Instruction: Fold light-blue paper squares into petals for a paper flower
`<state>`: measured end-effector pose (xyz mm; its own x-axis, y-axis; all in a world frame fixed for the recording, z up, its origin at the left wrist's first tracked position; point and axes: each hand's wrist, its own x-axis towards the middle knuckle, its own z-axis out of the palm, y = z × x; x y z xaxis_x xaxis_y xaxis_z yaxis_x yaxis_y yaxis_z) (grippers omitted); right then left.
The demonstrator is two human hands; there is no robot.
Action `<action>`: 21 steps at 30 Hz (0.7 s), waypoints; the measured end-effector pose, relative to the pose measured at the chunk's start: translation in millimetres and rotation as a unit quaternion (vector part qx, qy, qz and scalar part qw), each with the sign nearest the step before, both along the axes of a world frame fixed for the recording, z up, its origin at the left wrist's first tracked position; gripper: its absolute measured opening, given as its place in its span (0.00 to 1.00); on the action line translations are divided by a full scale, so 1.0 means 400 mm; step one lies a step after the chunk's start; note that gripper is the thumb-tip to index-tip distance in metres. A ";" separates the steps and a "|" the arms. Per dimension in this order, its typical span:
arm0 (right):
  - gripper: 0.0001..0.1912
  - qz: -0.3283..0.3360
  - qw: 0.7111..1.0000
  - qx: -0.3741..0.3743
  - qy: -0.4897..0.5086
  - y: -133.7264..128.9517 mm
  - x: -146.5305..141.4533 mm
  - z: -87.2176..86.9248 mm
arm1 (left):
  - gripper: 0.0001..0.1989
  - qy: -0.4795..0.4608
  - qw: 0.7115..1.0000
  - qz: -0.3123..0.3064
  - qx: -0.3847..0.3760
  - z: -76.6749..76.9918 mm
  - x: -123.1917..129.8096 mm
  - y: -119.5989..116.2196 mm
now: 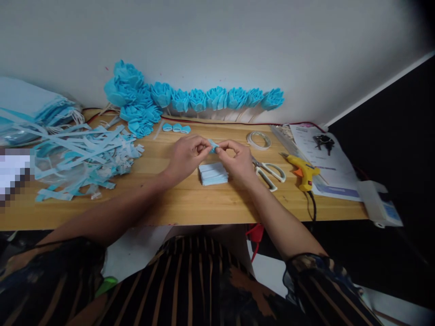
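Observation:
Between the fingertips of both hands is a small light-blue fabric piece [213,145], partly hidden by the fingers. My left hand [187,156] pinches its left side, and my right hand [237,160] pinches the right side. Just below them on the table lies a stack of pale blue-white cut pieces [213,174]. Beyond my left hand, three folded blue petals [176,128] sit in a row. Scissors with white handles [271,174] rest beside my right hand, and a roll of clear tape [258,140] lies a little farther back.
Blue fabric flowers [216,98] on sticks lean along the wall, with more piled at the left [127,86]. Loose blue strips [88,158] heap up on the left, near packed blue sheets [34,108]. A yellow glue gun [303,171], papers [322,158] and keys [324,142] lie right.

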<state>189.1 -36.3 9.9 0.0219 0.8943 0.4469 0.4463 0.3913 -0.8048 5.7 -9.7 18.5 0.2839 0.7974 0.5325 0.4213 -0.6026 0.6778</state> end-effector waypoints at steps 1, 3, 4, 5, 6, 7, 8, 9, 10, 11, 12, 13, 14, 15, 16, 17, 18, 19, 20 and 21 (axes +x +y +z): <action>0.06 0.001 1.000 0.010 -0.013 -0.001 -0.001 -0.001 | 0.04 0.012 1.000 0.005 0.005 -0.002 0.001 0.001; 0.06 0.003 0.999 0.029 -0.041 -0.002 -0.003 -0.001 | 0.04 0.027 1.000 0.015 0.006 -0.007 0.001 0.006; 0.06 0.004 0.998 0.039 -0.056 -0.002 -0.004 0.000 | 0.03 0.031 0.999 0.017 0.006 -0.010 0.000 0.008; 0.06 0.004 0.996 0.049 -0.071 -0.002 -0.004 0.002 | 0.03 0.034 0.999 0.016 0.006 -0.012 0.000 0.009; 0.06 0.004 0.995 0.060 -0.086 -0.002 -0.003 0.003 | 0.03 0.035 0.999 0.015 0.007 -0.014 -0.001 0.010; 0.05 0.003 0.993 0.069 -0.100 -0.002 -0.003 0.004 | 0.03 0.036 0.999 0.013 0.010 -0.015 -0.001 0.011; 0.06 0.003 0.990 0.078 -0.113 -0.002 -0.003 0.005 | 0.03 0.038 0.999 0.010 0.013 -0.016 -0.002 0.011; 0.06 0.003 0.988 0.087 -0.125 -0.002 -0.002 0.005 | 0.03 0.040 0.999 0.008 0.015 -0.016 -0.002 0.011; 0.06 0.004 0.986 0.096 -0.135 -0.002 -0.001 0.005 | 0.03 0.042 0.999 0.006 0.018 -0.017 -0.002 0.010; 0.06 0.005 0.984 0.105 -0.144 -0.002 -0.001 0.004 | 0.03 0.044 0.999 0.005 0.020 -0.017 -0.002 0.010; 0.06 0.005 0.982 0.114 -0.153 -0.001 0.000 0.003 | 0.03 0.047 0.999 0.004 0.022 -0.017 -0.002 0.009; 0.06 0.005 0.979 0.120 -0.162 -0.001 0.000 0.001 | 0.03 0.049 0.998 0.004 0.024 -0.018 -0.001 0.009; 0.06 0.003 0.977 0.125 -0.170 0.000 0.001 0.000 | 0.03 0.051 0.998 0.003 0.027 -0.018 -0.001 0.009; 0.06 0.001 0.976 0.126 -0.178 0.000 0.002 -0.001 | 0.03 0.053 0.998 0.002 0.029 -0.018 0.000 0.008; 0.06 -0.002 0.975 0.126 -0.184 0.000 0.002 -0.002 | 0.03 0.054 0.998 0.000 0.031 -0.018 0.000 0.008; 0.06 -0.004 0.974 0.125 -0.188 0.001 0.002 -0.003 | 0.04 0.055 0.998 -0.002 0.032 -0.017 0.000 0.008; 0.07 -0.005 0.974 0.124 -0.189 0.002 0.003 -0.003 | 0.04 0.056 0.998 -0.003 0.033 -0.017 0.001 0.008; 0.07 -0.005 0.974 0.125 -0.189 0.002 0.003 -0.004 | 0.04 0.056 0.998 -0.004 0.032 -0.017 0.001 0.008; 0.07 -0.004 0.974 0.127 -0.187 0.003 0.003 -0.004 | 0.04 0.056 0.998 -0.004 0.031 -0.017 0.001 0.008; 0.07 -0.004 0.975 0.129 -0.183 0.003 0.002 -0.005 | 0.05 0.056 0.998 -0.004 0.029 -0.016 0.001 0.008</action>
<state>190.1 -34.9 8.0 -0.1760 0.7513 0.6360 0.6888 0.5556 -0.4657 6.0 -6.5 11.9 0.3507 0.7629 0.5431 0.4867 -0.6440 0.5903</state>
